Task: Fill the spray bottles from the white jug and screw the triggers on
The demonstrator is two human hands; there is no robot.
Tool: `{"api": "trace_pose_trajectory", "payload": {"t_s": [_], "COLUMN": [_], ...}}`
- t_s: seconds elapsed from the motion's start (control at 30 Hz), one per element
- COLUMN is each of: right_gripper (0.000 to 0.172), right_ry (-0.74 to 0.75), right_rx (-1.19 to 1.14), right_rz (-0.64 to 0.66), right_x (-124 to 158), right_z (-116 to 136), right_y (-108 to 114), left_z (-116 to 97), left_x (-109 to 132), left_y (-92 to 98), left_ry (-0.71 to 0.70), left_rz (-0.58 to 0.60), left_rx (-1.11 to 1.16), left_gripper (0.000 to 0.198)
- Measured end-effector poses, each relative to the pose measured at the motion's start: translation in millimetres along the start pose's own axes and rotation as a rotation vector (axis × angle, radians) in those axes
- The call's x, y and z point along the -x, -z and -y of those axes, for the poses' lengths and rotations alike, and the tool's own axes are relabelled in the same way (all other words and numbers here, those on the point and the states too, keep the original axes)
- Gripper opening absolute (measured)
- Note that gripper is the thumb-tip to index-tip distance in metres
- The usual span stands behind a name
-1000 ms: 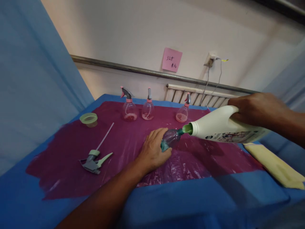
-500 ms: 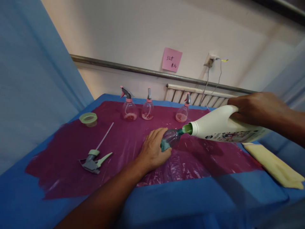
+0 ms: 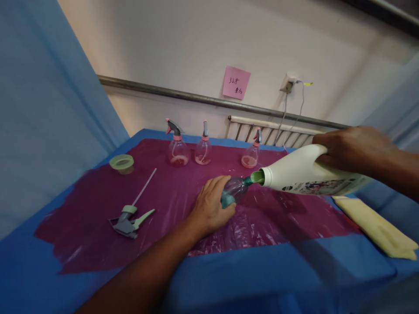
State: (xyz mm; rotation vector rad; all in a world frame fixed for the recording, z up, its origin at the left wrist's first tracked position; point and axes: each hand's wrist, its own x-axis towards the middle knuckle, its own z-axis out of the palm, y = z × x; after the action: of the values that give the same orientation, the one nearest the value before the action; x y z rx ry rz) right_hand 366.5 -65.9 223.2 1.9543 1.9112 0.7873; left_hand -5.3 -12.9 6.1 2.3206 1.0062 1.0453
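Observation:
My left hand (image 3: 209,205) is wrapped round a small clear spray bottle body (image 3: 235,190) with teal liquid at its bottom, tilted toward the right on the magenta plastic sheet (image 3: 98,209). My right hand (image 3: 352,148) grips the handle of a large white detergent jug (image 3: 304,174), held almost level. The jug's green spout (image 3: 257,176) meets the small bottle's neck. A loose grey and green trigger sprayer head (image 3: 129,218) with its long dip tube lies to the left of my left hand.
Three pink-topped spray bottles (image 3: 177,144) (image 3: 203,146) (image 3: 251,152) stand in a row at the back. A green cap (image 3: 121,163) sits at back left. A yellow cloth (image 3: 376,224) lies at right. Blue cloth (image 3: 262,279) covers the table; a radiator and wall lie behind.

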Motion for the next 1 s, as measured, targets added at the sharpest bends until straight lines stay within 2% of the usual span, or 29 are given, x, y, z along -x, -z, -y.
{"api": "trace_pose_trajectory", "payload": {"t_s": [0.17, 0.4, 0.63, 1.0], "right_gripper": [0.033, 0.033, 0.025, 0.025], "right_ry": [-0.020, -0.028, -0.010, 0.008], "right_rx": [-0.009, -0.027, -0.069, -0.070], "right_rz": [0.035, 0.013, -0.041, -0.034], "right_x": [-0.8, 0.9, 0.0, 1.7], "right_z": [0.7, 2.9, 0.8, 0.4], "right_y": [0.8, 4.3, 0.6, 4.4], "left_z": [-0.7, -1.3, -1.9, 0.3], "left_x": [-0.9, -1.4, -0.5, 0.0], "left_y": [0.6, 1.0, 1.8, -0.2], "left_ry": [0.013, 0.008, 0.006, -0.008], "left_rz": [0.010, 0.015, 0.015, 0.007], "left_rx": [-0.012, -0.010, 0.003, -0.014], "left_gripper": [0.073, 0.073, 0.074, 0.075]}}
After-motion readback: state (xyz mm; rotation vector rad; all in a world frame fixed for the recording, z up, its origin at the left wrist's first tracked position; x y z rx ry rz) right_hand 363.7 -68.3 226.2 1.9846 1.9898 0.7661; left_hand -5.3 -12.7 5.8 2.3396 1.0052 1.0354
